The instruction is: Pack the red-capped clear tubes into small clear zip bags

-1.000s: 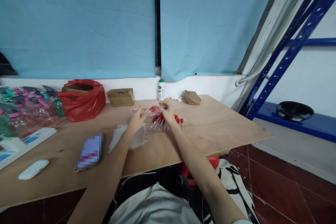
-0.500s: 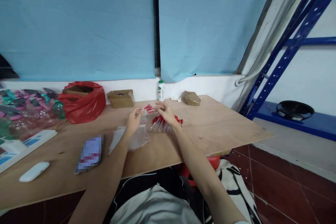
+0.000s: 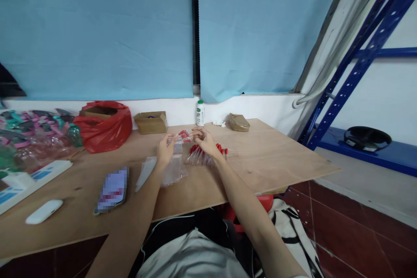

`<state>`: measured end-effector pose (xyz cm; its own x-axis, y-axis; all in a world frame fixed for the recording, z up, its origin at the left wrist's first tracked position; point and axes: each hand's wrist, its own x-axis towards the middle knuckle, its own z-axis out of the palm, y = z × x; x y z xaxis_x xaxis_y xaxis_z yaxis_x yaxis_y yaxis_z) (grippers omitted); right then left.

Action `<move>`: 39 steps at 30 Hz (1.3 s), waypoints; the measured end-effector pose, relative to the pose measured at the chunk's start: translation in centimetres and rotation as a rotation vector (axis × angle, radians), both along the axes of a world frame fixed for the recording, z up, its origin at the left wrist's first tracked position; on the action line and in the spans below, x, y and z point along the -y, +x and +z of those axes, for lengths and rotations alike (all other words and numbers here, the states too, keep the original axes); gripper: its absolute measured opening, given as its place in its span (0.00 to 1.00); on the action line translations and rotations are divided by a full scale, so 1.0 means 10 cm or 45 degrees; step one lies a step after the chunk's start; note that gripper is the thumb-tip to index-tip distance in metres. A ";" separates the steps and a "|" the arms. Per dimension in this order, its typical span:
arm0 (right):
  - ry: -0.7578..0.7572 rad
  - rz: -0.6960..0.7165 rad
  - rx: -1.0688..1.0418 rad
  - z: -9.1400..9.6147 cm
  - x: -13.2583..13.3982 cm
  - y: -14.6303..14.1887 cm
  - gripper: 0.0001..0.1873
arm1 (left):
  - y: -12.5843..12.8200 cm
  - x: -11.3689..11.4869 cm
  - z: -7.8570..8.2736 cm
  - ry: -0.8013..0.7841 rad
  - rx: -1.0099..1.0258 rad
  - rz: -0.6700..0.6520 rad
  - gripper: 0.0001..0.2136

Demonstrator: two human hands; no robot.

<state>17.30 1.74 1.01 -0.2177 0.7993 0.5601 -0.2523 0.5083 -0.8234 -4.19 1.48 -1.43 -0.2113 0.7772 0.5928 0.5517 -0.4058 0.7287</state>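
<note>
Above the middle of the table, a clear plastic bag (image 3: pixel 183 136) with several red-capped pieces in it is stretched between my hands. My left hand (image 3: pixel 165 150) is closed in a pinch on the bag's left end. At its right end, the fingers of my right hand (image 3: pixel 206 140) are closed on the plastic. Under my right wrist lies a pile of thin clear tubes with red caps (image 3: pixel 199 154). Flat clear bags (image 3: pixel 169 170) are spread on the wood beside my left forearm. The exact finger contacts are too small to make out.
A phone (image 3: pixel 112 190), a white oval case (image 3: pixel 44 212) and a power strip (image 3: pixel 48 173) lie at left. Behind stand spray bottles (image 3: pixel 48 139), a red bag (image 3: pixel 107 132), a cardboard box (image 3: pixel 150 122), a white bottle (image 3: pixel 200 114) and a brown package (image 3: pixel 239 122).
The red-capped pieces now show behind clear plastic, with the bag drawn over them toward my right hand. Both hands stay in nearly the same place.
</note>
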 end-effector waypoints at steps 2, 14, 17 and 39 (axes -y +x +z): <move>-0.021 0.003 0.001 0.00 0.01 0.01 0.20 | -0.01 -0.02 -0.01 0.004 0.048 -0.072 0.19; -0.152 -0.164 0.054 0.01 0.03 0.04 0.23 | 0.13 0.06 0.06 0.018 0.170 -0.235 0.19; -0.162 -0.155 0.116 0.00 0.02 0.05 0.21 | 0.12 0.05 0.06 0.020 0.170 -0.214 0.19; -0.144 0.016 0.129 0.00 0.04 0.12 0.27 | 0.07 0.13 0.11 -0.072 -0.069 -0.436 0.19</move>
